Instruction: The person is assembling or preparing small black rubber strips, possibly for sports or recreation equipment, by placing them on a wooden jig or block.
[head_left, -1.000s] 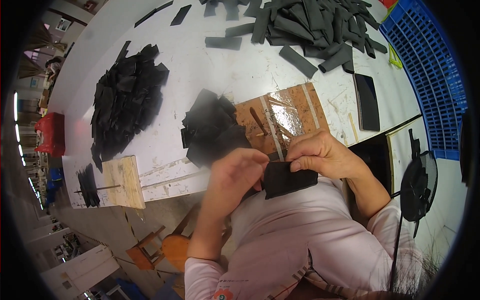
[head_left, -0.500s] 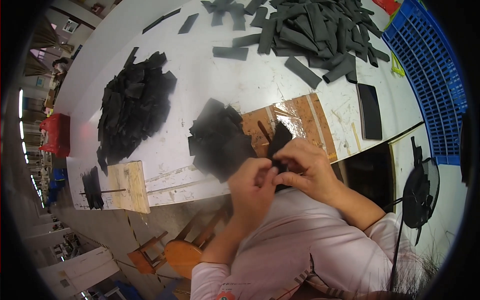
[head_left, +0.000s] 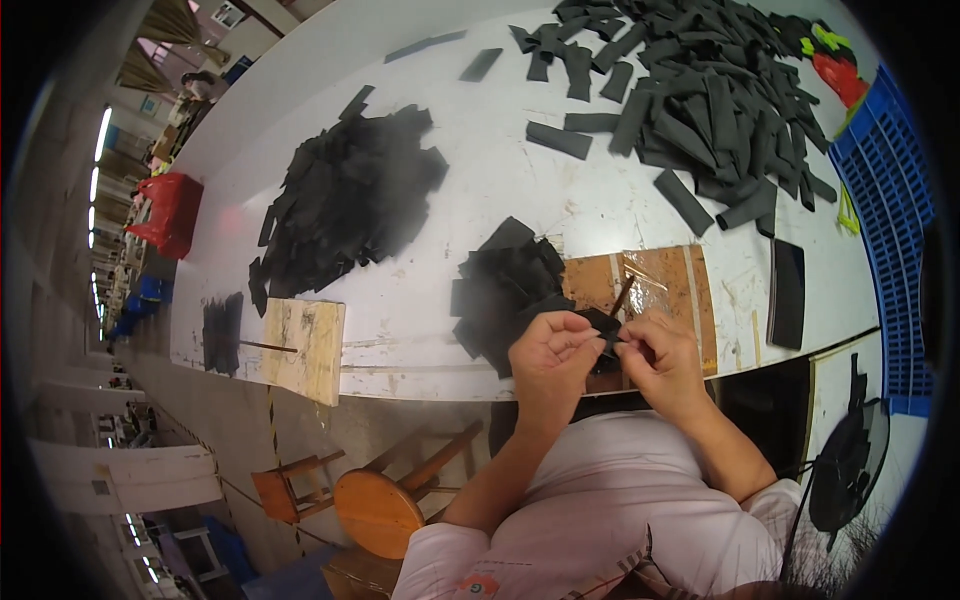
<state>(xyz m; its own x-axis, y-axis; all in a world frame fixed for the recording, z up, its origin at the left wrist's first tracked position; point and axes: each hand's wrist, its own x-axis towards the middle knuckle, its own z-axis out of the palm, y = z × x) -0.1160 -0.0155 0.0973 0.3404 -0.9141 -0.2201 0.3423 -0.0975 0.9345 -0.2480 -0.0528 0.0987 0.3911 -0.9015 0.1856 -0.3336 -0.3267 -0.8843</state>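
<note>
My left hand [head_left: 552, 362] and my right hand [head_left: 664, 364] are close together at the table's near edge. Thumb and fingers of both are pinched on a small black fabric piece [head_left: 603, 320], partly hidden by the fingers. Just beyond it a thin dark rod [head_left: 623, 296] sticks up at a slant over a brown board [head_left: 688, 300] with pale strips across it. Left of the board, beside my left hand, lies a heap of black fabric pieces [head_left: 505, 285].
A larger black fabric pile [head_left: 350, 195] lies left, dark grey folded tubes [head_left: 700, 120] far right. A wooden block [head_left: 305, 345] with a rod holding black pieces sits at the left edge. A phone [head_left: 786, 293], blue basket [head_left: 885, 170] and stool [head_left: 378, 512] stand around.
The view has shifted, so the table sits further right and lower. My hands have moved slightly apart, and the black piece between them is less upright. The rod's slant looks different.
</note>
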